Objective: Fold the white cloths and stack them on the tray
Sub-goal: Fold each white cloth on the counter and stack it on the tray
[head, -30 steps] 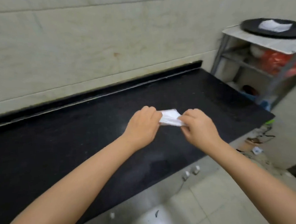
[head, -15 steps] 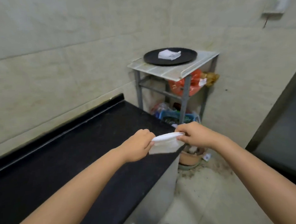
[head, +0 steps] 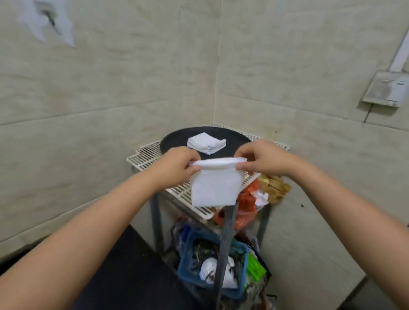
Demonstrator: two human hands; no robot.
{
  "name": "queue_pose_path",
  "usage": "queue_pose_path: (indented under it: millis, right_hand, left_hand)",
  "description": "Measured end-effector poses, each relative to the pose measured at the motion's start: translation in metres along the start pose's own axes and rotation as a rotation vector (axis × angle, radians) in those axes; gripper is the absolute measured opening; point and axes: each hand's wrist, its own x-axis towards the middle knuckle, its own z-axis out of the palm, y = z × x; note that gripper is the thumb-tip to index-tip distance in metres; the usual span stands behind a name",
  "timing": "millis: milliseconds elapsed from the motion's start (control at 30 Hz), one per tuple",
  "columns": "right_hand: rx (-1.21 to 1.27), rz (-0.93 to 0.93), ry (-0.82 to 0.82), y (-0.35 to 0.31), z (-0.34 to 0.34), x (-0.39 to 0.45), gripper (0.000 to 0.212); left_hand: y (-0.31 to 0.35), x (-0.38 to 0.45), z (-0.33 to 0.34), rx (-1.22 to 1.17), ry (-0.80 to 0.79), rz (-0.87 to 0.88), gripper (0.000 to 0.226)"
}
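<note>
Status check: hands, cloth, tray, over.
Left hand and right hand pinch the folded white cloth by its top corners, hanging in front of the rack. Black tray holds one folded cloth. Nothing between.

Soft white cloth (head: 214, 190); matt black tray (head: 233, 142); white wire-grid shelf (head: 146, 155).

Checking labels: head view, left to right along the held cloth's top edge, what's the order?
Left hand → held cloth → right hand → wall box, far right and higher up.
</note>
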Motion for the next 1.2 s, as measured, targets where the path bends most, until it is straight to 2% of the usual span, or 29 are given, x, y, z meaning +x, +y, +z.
queue_pose_path:
  millis: [133,233,433,533,600,667,733,933,1100,1200]
  right_hand:
    - [0.141,0.079,0.022,0.032,-0.023,0.066,0.007]
    - [0.227,0.068,0.027,0.058,-0.029,0.120,0.006]
    - [0.182,-0.148,0.157,0.112,-0.024,0.236,0.010]
    - [0.226,-0.230,0.198,0.145,-0.005,0.285,0.013]
    - [0.224,-0.245,0.163,0.168,0.021,0.299,0.015]
    - [0.200,-0.285,0.073,0.197,0.050,0.307,0.016]
    - [0.169,-0.344,-0.022,0.218,0.072,0.308,0.016]
    - [0.193,-0.508,0.029,0.236,0.069,0.315,0.013]
    - [0.042,-0.559,-0.150,0.250,0.073,0.313,0.014]
    - [0.001,-0.576,-0.215,0.250,0.071,0.306,0.016]
  left_hand:
    - [-0.006,0.062,-0.012,-0.137,0.039,-0.164,0.006]
    - [-0.015,0.107,-0.008,-0.151,0.116,-0.258,0.003]
    - [-0.052,0.196,0.015,0.012,0.327,-0.512,0.024]
    - [-0.066,0.230,0.036,0.090,0.416,-0.584,0.031]
    - [-0.071,0.235,0.061,0.129,0.333,-0.585,0.035]
    - [-0.071,0.239,0.095,0.159,0.202,-0.619,0.037]
    - [-0.070,0.236,0.122,0.160,0.141,-0.654,0.038]
    - [-0.061,0.238,0.129,0.179,0.251,-0.707,0.034]
    - [-0.051,0.240,0.133,0.271,0.068,-0.722,0.034]
    - [-0.047,0.237,0.131,0.266,0.042,-0.722,0.032]
